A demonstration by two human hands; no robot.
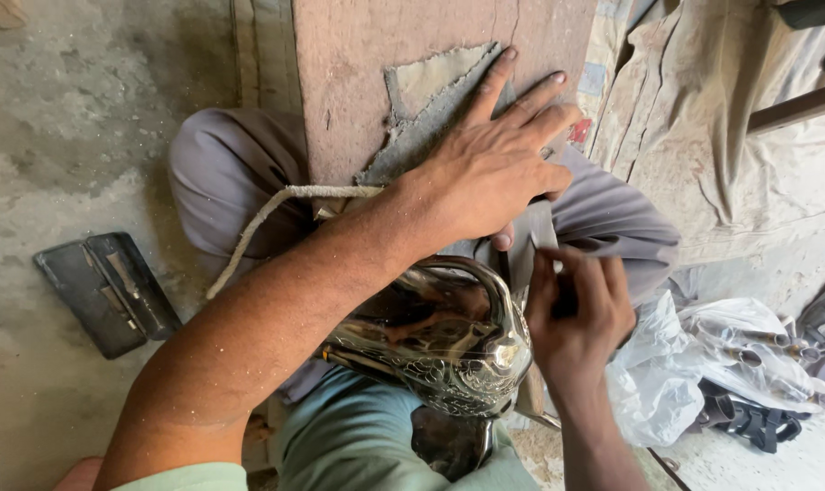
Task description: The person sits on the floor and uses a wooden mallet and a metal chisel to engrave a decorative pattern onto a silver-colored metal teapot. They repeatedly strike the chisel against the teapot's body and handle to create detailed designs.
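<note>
Grey felt-like cloth patch, frayed at the edges, lies on a flat reddish-brown board across the person's lap, far centre. Left hand presses flat on it, fingers spread, palm down. Right hand just near of that, fingers pinched together on a small thin pale strip; exactly what it is, cannot tell. Shiny engraved chrome metal piece sits in the lap between the forearms. Pale twisted rope runs left from the board. Dark flat rectangular case on the concrete floor, left. Crumpled white plastic bag with dark parts, right.
</note>
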